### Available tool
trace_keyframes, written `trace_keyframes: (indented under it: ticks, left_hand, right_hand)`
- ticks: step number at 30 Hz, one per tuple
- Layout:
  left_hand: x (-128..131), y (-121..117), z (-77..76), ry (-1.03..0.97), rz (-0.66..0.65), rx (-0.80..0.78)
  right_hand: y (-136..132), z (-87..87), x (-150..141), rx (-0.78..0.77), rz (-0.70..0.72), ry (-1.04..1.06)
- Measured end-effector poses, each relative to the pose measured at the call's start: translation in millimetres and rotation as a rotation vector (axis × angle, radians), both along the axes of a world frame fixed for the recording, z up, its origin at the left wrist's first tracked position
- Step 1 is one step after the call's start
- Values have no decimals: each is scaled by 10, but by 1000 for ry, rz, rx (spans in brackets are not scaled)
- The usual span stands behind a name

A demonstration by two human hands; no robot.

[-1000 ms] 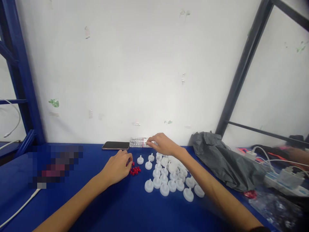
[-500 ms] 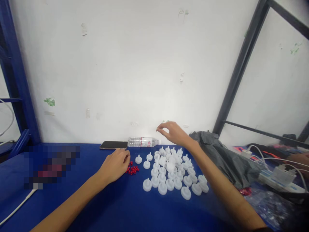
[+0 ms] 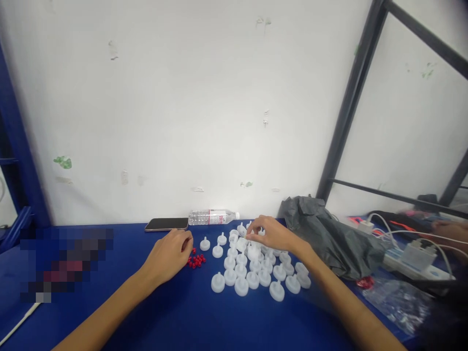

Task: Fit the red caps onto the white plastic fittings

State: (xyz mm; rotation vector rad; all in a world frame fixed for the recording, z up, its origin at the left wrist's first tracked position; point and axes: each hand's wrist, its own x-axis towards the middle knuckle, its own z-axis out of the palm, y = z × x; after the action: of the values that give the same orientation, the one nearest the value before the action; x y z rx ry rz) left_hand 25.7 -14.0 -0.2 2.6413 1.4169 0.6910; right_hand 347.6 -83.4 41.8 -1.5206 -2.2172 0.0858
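Many white plastic caps with thin spouts [image 3: 241, 286] stand in a loose cluster on the blue tabletop [image 3: 190, 317]. My right hand [image 3: 272, 234] is over the far part of this cluster, thumb and fingertips bent together at the spouts. Whether a cap is between them is hidden. To the left, small red pieces [image 3: 197, 261] lie in a little heap. Beside the heap rests my left hand [image 3: 170, 253], its fingers curled inward and closed; their tips and anything they hold cannot be seen.
Along the wall lie a phone [image 3: 166, 224] and a clear water bottle [image 3: 212, 217] on its side. A grey plastic bag [image 3: 329, 239] is at the right, near a power strip [image 3: 417, 261] with cables and a clear bag [image 3: 398, 302]. A blurred-out object [image 3: 69, 263] lies left.
My right hand has come down from above the bottle's cap end to the white caps. My left hand stays beside the red pieces. The whole view has shifted slightly.
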Motion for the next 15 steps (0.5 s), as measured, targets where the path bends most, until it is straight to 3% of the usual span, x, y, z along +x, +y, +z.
trace_keyframes:
  ticks: [15]
  left_hand:
    - [0, 41, -36, 14, -17, -12]
  right_hand:
    - [-52, 38, -45, -87, 36, 66]
